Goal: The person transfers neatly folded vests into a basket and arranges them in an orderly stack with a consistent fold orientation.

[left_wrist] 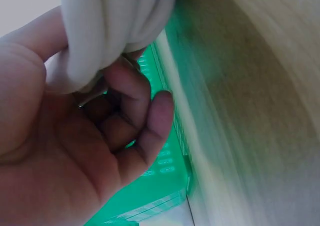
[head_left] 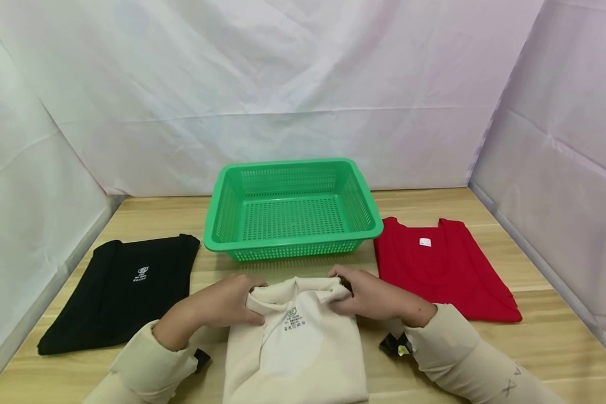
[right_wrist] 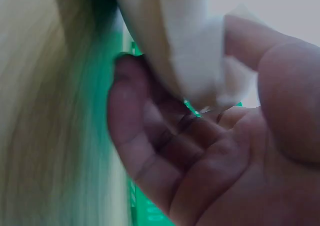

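Observation:
A folded cream shirt with a printed neck label is at the front middle of the table, its collar end lifted. My left hand pinches the shirt's left top corner between thumb and curled fingers. At the right top corner, my right hand grips the cloth the same way. In the left wrist view, layers of cream cloth sit between thumb and fingers. Cloth likewise hangs in the right hand's grip in the right wrist view, slightly blurred. The green plastic basket stands just beyond both hands, with nothing in it.
A folded black shirt lies on the left of the wooden table, a folded red shirt on the right, close to the basket. White cloth walls enclose the back and both sides.

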Demonstrator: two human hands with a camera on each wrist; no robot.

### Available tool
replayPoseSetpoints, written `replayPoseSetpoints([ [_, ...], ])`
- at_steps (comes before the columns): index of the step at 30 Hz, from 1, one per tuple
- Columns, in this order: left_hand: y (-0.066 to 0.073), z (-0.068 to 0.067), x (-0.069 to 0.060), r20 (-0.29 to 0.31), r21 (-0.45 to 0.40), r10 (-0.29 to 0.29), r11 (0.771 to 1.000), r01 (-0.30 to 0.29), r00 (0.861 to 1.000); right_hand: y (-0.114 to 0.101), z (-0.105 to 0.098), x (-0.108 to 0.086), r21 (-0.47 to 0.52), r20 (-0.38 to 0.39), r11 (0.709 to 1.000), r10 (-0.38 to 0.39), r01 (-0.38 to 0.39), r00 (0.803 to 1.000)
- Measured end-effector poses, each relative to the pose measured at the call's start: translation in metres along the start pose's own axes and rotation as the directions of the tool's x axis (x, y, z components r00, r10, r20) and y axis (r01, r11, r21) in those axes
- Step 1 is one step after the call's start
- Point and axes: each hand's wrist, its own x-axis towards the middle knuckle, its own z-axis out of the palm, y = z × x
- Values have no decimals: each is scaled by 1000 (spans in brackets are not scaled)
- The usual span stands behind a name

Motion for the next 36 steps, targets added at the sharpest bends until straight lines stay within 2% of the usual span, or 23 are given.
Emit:
replayPoseSetpoints([
  [4, 0, -1, 0, -5, 2, 3, 1000, -3, 1000, -2, -1, -2, 91, 106, 996, -8, -2, 994],
  [7, 0, 1, 0, -8, 13, 15, 1000, -15, 1000, -3, 0, -3, 108, 194, 994, 3, -24, 981],
  [9, 0, 2, 0, 1, 15, 30, 999, -30, 1000, -4, 0, -4, 121, 220, 992, 14, -41, 975],
  [16, 0, 1, -1, 42, -40, 82, 996, -80, 996, -6, 3, -2, 167, 202, 983, 39, -73, 979],
  [21, 1, 2, -4, 128, -128, 58, 991, -42, 990, -4, 4, -2, 148, 170, 986, 49, -75, 984],
  [24, 2, 2, -6, 153, -136, 49, 990, -28, 987, -3, 3, -2, 122, 158, 990, 46, -66, 986],
  [27, 5, 1, -6, 129, -140, 50, 990, -32, 990, -2, 2, -1, 115, 162, 992, 31, -50, 986],
  [31, 10, 2, -6, 62, -203, 37, 979, -23, 997, 0, 1, -1, 114, 159, 993, 16, -35, 987],
  [36, 11, 1, -4, -26, -225, 23, 974, -28, 999, 1, -2, -1, 153, 90, 987, 40, -54, 995],
])
